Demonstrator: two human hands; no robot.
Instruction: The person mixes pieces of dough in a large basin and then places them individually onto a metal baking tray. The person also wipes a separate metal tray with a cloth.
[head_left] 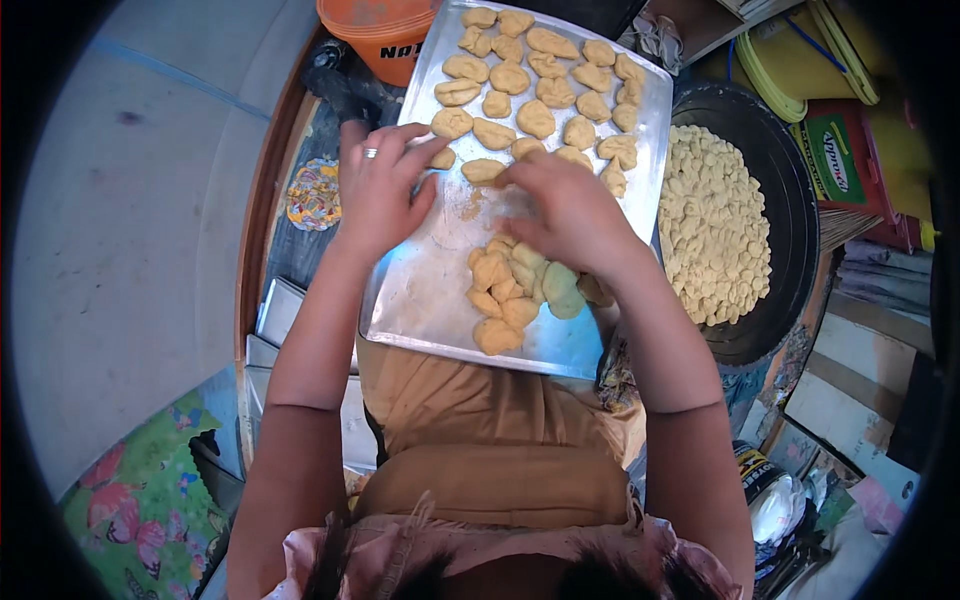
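A metal baking tray (420,280) lies across my lap with rows of yellowish dough pieces (536,119) on its far part. My left hand (385,190) is over its left edge, a ring on one finger. Its fingers are spread, and the index fingertip is at a small dough piece (445,159). My right hand (575,210) reaches over the tray's right side, thumb and fingers apart, fingertips beside another dough piece (483,171). Below it sits a loose heap of dough pieces (497,300), some tinted bluish by the light. Part of the heap is hidden under my right wrist.
A large black basin (790,230) with many small dough pieces (712,220) stands right of the tray. An orange bucket (385,45) is beyond the tray's far left corner. Yellow buckets (790,70) and a red box (845,155) are at the far right. A patterned wrapper (314,195) lies left.
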